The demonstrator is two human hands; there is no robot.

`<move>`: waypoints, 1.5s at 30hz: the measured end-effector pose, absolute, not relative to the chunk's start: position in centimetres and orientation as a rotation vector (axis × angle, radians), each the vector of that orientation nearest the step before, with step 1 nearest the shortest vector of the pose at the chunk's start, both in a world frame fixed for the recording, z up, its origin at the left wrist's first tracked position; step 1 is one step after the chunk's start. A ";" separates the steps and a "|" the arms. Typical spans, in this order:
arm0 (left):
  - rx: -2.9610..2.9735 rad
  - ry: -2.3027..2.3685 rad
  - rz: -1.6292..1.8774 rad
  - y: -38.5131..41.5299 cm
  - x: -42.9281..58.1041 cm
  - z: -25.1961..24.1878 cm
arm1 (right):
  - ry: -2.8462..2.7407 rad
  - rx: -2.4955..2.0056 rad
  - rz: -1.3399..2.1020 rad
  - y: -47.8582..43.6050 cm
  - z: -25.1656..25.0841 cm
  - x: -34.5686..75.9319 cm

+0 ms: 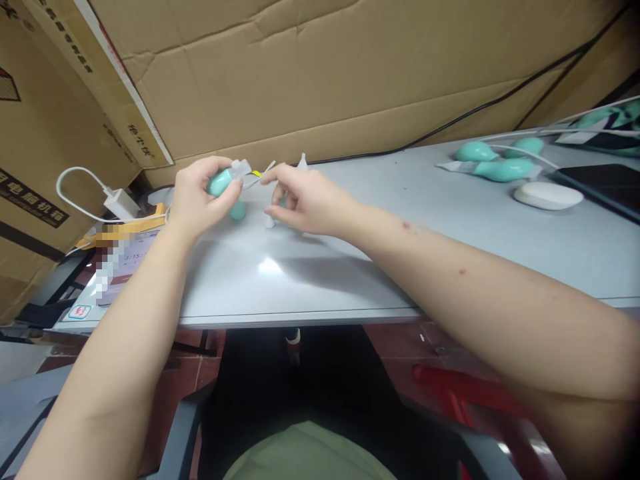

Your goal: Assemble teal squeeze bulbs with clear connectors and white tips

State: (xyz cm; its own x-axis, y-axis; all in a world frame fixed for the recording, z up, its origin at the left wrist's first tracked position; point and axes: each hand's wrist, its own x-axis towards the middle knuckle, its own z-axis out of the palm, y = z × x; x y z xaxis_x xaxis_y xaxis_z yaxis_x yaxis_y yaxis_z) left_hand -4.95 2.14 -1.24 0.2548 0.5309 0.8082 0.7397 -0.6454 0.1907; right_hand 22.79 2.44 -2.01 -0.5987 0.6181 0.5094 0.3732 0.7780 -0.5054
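My left hand (193, 193) is closed around a teal squeeze bulb (220, 182) with a translucent white nozzle pointing up and right. Below it, another teal bulb (237, 211) lies on the table, partly hidden. My right hand (313, 200) hovers just to the right with its fingers curled but apart. Its thumb tip is over a small white piece (270, 221); I cannot tell whether they touch. A bit of teal shows behind the right fingers, and a white pointed tip (303, 161) rises behind that hand. Between the hands is a thin white strip with a yellow mark (256, 173).
Several teal bulbs (505, 169) lie at the back right beside a white rounded case (549, 195) and a dark tablet-like device (607, 183). A white charger (121, 204) and a phone (131, 267) are at the left. Cardboard (350, 73) stands behind the table.
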 end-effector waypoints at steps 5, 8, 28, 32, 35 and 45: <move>-2.408 -1.247 -1.299 2.0 -4.9 -1.3 | -2.637 -0.829 -0.049 1.6 -1.7 22.5; -2.536 -1.206 -1.230 1.3 -4.1 -1.3 | -2.780 -0.964 -0.141 0.5 -1.4 21.6; -2.815 -1.277 -1.144 0.7 -2.8 -1.4 | -2.160 -0.592 0.969 3.5 -0.2 25.7; -2.801 -1.248 -1.204 0.8 -2.7 -1.4 | -1.981 -0.519 1.110 3.8 -0.5 25.4; -2.801 -1.224 -1.242 0.8 -2.6 -1.5 | -1.918 -0.468 1.121 4.1 -0.8 25.1; -2.860 -1.221 -1.169 0.5 -2.1 -1.6 | -1.887 -0.488 1.085 4.4 -1.2 24.9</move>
